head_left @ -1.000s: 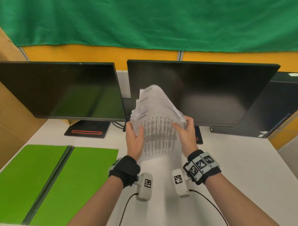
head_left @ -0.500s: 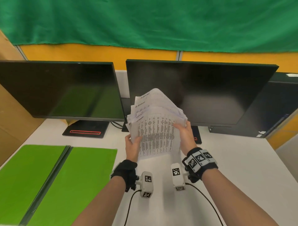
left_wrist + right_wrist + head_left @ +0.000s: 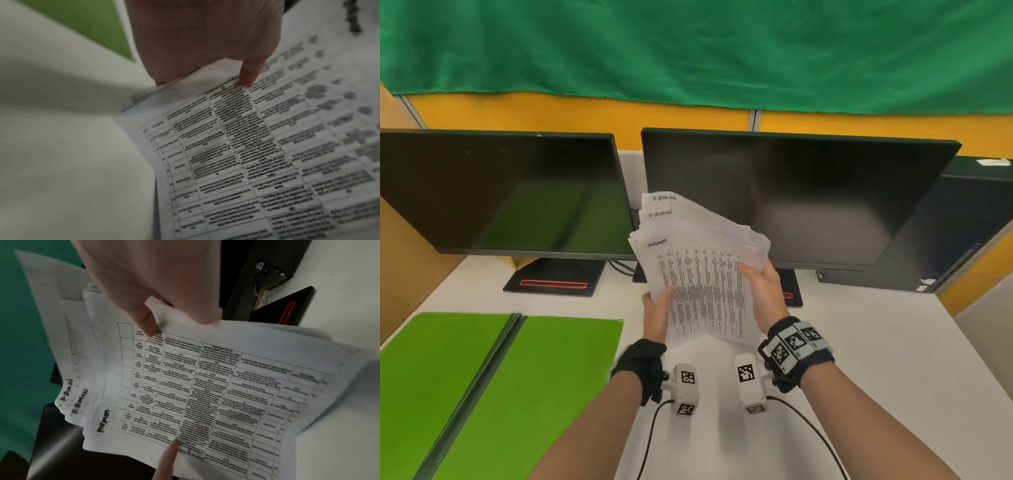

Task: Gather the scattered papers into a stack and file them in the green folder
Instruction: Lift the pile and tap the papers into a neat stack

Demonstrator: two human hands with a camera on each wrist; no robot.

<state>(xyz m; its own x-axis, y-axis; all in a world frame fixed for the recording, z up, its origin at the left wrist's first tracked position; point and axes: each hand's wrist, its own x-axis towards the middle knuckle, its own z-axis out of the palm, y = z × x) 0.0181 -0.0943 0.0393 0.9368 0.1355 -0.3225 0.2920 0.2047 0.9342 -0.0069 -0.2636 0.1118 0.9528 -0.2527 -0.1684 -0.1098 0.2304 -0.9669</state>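
Observation:
I hold an uneven stack of printed papers (image 3: 702,274) upright above the white desk, its sheets fanned out at the top. My left hand (image 3: 655,310) grips the stack's left edge, thumb on the front sheet (image 3: 246,138). My right hand (image 3: 763,284) grips the right edge, thumb on the printed table (image 3: 205,394). The left hand's thumb tip (image 3: 170,454) shows at the bottom of the right wrist view. The green folder (image 3: 482,383) lies open and flat on the desk at the left, apart from both hands.
Two dark monitors (image 3: 500,192) (image 3: 808,195) stand behind the papers on black bases (image 3: 554,281). A black computer case (image 3: 962,222) sits at the far right. The white desk (image 3: 876,342) has its edge on the right. Cables run from both wrist cameras.
The papers have come down a little and leaned left. My left hand slid lower along the left edge; my right hand keeps its grip on the right edge.

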